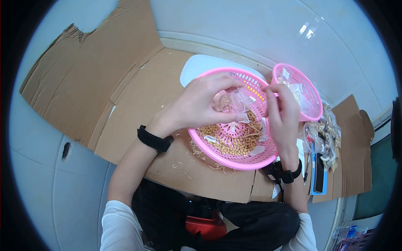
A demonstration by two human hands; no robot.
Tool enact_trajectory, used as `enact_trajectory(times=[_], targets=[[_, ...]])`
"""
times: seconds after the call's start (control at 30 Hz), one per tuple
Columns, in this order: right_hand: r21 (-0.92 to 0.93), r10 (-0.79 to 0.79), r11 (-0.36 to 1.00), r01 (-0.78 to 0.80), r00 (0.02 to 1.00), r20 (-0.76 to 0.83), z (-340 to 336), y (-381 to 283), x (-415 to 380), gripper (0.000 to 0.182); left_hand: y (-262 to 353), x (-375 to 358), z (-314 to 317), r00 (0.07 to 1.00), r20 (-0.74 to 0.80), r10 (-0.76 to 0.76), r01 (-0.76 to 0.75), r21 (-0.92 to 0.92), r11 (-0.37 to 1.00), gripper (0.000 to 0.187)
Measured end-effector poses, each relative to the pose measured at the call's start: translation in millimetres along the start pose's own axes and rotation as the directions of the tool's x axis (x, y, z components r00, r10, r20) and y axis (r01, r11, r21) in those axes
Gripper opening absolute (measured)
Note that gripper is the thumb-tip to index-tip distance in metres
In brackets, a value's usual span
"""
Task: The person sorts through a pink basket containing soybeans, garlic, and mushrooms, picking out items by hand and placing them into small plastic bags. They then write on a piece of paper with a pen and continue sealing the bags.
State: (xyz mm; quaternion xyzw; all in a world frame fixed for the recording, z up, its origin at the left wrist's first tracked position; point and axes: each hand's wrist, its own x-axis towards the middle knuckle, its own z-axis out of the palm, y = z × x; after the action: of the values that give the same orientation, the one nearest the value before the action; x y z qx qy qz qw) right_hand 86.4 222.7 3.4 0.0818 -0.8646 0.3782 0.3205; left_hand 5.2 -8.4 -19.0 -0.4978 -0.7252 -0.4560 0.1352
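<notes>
My left hand point(201, 100) holds a small clear plastic bag point(236, 101) with pale contents that I cannot identify, above a large pink basket point(240, 166). To its right, my right hand point(285, 115) hangs over the basket's right rim. Its thumb and fingertips are pinched together; whatever lies between them is too small to make out. Inside the basket are many round tan beans point(236, 147), thin root-like strips point(250, 133) and several small white packets or slips point(210, 138).
A smaller pink basket point(317, 96) with clear bags stands at the back right. Beside it lie filled plastic bags point(328, 131), a black phone point(319, 173) and a pen point(307, 168). A white tray or lid point(190, 69) is behind the large basket. Scraps point(196, 149) litter the cardboard point(142, 100).
</notes>
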Motion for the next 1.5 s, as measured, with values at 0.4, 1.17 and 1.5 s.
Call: enact_trajectory(times=[0.4,1.17,1.5], targets=[[-0.574,0.112,0.773,0.27,0.832,0.543,10,33,-8,0.018,1,-1,-1,0.998,0.036,-0.052,0.051,0.031,0.998,0.064],[-0.411,0.033,0.896,0.166,0.899,0.436,6,22,-4,0.009,2,0,-2,0.997,0.05,-0.054,0.052,0.034,0.998,0.066],[-0.211,-0.061,0.972,0.107,0.975,0.213,8,14,-2,0.011,6,2,-3,0.994,0.07,-0.087,0.085,0.025,0.996,0.067]])
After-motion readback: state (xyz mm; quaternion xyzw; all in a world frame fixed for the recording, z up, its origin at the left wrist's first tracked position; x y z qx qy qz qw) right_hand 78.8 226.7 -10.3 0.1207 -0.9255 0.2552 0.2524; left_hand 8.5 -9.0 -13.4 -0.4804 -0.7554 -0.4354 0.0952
